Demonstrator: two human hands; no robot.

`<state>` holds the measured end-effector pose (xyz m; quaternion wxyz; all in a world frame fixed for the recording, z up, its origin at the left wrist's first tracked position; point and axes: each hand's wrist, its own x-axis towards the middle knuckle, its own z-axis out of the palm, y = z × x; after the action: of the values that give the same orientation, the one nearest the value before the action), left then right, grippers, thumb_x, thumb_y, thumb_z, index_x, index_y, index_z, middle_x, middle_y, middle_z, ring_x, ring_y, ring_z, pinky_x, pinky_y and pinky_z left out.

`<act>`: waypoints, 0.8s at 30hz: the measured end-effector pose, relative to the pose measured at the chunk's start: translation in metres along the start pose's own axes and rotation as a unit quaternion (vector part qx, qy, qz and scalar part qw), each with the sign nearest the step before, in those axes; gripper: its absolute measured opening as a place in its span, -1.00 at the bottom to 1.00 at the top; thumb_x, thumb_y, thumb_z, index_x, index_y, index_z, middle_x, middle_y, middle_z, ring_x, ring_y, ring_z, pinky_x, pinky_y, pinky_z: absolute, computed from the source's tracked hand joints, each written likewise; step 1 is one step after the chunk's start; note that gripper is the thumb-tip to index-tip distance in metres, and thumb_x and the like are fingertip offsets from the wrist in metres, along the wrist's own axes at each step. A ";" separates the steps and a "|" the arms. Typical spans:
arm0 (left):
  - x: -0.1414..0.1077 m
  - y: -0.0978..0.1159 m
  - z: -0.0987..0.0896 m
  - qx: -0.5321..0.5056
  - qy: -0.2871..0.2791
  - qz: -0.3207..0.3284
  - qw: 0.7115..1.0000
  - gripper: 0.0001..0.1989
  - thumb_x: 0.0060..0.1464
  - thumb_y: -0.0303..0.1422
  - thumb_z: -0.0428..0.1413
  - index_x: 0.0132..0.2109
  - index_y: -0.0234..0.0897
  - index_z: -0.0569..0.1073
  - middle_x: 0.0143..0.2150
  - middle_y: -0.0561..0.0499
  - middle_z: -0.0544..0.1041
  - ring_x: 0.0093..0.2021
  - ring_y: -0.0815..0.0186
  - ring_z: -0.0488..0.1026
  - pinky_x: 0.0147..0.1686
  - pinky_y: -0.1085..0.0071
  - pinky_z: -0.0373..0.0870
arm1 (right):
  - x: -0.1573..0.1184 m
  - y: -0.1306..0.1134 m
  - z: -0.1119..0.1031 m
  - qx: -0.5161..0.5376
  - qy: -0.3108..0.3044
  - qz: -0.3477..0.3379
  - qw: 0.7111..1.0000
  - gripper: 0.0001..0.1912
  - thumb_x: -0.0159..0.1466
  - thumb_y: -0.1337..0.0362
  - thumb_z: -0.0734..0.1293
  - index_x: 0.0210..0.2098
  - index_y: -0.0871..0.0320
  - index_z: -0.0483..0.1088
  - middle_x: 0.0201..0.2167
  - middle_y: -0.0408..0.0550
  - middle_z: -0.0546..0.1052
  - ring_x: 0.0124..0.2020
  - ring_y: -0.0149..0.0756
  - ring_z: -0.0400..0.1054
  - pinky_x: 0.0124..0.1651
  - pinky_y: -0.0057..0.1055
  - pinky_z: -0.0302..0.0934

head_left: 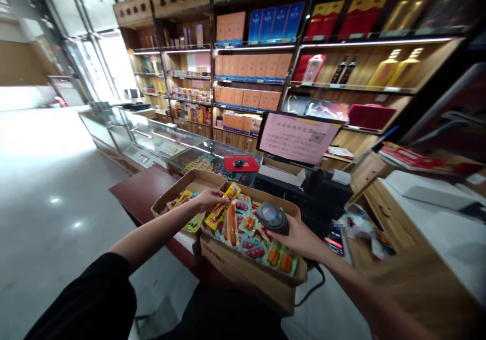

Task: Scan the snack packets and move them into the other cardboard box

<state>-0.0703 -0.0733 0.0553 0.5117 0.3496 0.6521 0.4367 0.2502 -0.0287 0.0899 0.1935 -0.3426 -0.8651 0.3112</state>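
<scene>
Between the fingertips of my left hand (209, 200) is a long yellow snack packet (215, 218), held slanting over a cardboard box (243, 265). My right hand (299, 238) grips a dark grey barcode scanner (272, 216) with a small blue light, above the same box's right half. Inside this box lie several clear-wrapped sausage packs (273, 255), some orange and some dark red. A long single sausage (232, 223) in clear wrap sits just below the yellow packet. To the left, partly behind my left forearm, a second cardboard box (203, 174) contains yellow and green packets.
Behind the boxes are a glass display counter (190, 150), a red mat (231, 164) with a mouse, and a monitor (298, 136). A phone (334, 241) lies at right, near a black cable (322, 278). Stocked shelves (252, 50) line the back wall.
</scene>
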 end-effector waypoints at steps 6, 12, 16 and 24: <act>-0.016 0.007 -0.080 -0.109 0.127 -0.001 0.986 -0.49 -0.46 -0.28 0.51 -0.26 -0.32 0.57 -0.35 -0.05 0.59 -0.43 0.37 0.48 -0.45 0.49 0.38 | 0.020 0.012 0.011 -0.001 -0.045 -0.015 0.999 -0.51 0.15 -0.02 0.41 -0.06 0.17 0.47 -0.11 0.08 0.64 -0.07 0.08 0.52 0.00 -0.10 0.40; -0.023 0.008 -0.108 -0.145 0.168 0.015 0.975 -0.52 -0.39 -0.34 0.50 -0.24 -0.33 0.56 -0.32 -0.08 0.59 -0.36 0.30 0.52 -0.31 0.36 0.50 | 0.027 0.003 0.013 -0.024 -0.052 -0.038 0.998 -0.60 0.15 0.01 0.41 -0.13 0.13 0.51 -0.21 0.01 0.66 -0.17 0.04 0.55 -0.10 -0.16 0.43; -0.018 0.005 -0.081 -0.118 0.117 0.005 0.986 -0.52 -0.40 -0.33 0.50 -0.25 -0.32 0.56 -0.30 -0.10 0.60 -0.36 0.29 0.52 -0.33 0.38 0.49 | 0.021 0.002 0.008 -0.002 -0.044 -0.023 0.999 -0.58 0.13 0.03 0.43 -0.12 0.14 0.50 -0.17 0.03 0.66 -0.12 0.06 0.53 -0.05 -0.13 0.42; 0.007 -0.002 0.002 0.039 0.008 0.028 0.999 -0.53 -0.36 -0.22 0.47 -0.24 -0.32 0.60 -0.39 -0.05 0.58 -0.46 0.33 0.46 -0.49 0.45 0.38 | -0.005 0.012 -0.012 -0.006 -0.018 0.021 1.000 -0.48 0.13 0.01 0.44 -0.01 0.18 0.48 -0.05 0.09 0.62 0.00 0.06 0.49 0.08 -0.10 0.35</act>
<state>-0.0702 -0.0667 0.0509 0.4799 0.3839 0.6625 0.4283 0.2661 -0.0206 0.0896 0.1692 -0.3565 -0.8626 0.3165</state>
